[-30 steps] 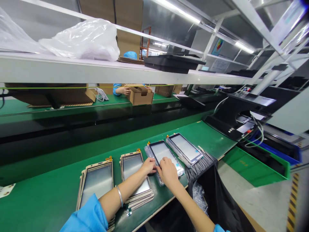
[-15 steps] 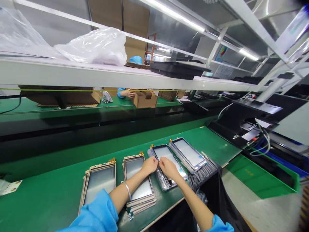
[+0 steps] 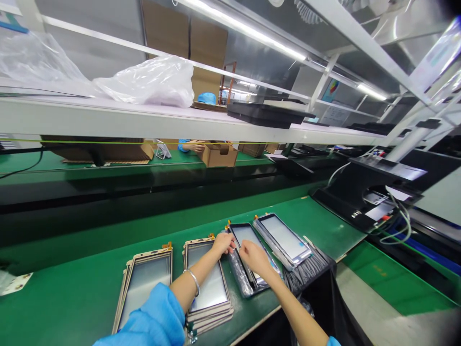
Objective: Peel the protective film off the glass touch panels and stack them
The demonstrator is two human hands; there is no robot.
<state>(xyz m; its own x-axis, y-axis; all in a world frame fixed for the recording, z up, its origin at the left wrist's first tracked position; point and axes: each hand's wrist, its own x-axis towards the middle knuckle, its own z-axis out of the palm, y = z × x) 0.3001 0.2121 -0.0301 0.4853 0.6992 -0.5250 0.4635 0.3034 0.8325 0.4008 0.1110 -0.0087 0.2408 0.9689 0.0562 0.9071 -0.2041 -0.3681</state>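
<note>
My left hand [image 3: 225, 243] is closed, fingertips pinched at the left edge of a black-framed touch screen panel [image 3: 262, 245]. My right hand [image 3: 254, 257] is also closed, curled over that panel and hiding part of its face. Whatever the fingertips hold is too small or covered to make out. Clear plastic wrap [image 3: 240, 278] shows under the panel's left side. Left of it, under my left forearm, lies a stack of beige-framed touch screen panels [image 3: 211, 276]. To the right rests another black-framed panel [image 3: 284, 236] on a plastic-wrapped pile.
A second beige-framed stack [image 3: 147, 278] lies at left on the green table [image 3: 72, 293]. Black plastic [image 3: 311, 271] hangs over the front edge. A black stand with cables [image 3: 360, 192] occupies the right end. Overhead runs a white shelf [image 3: 144, 122]. Beyond it, a co-worker's hand [image 3: 194, 146] touches a cardboard box [image 3: 219, 156].
My hands, close together before, are now slightly farther apart, the right one shifted a little to the right. The whole scene sits slightly lower in view.
</note>
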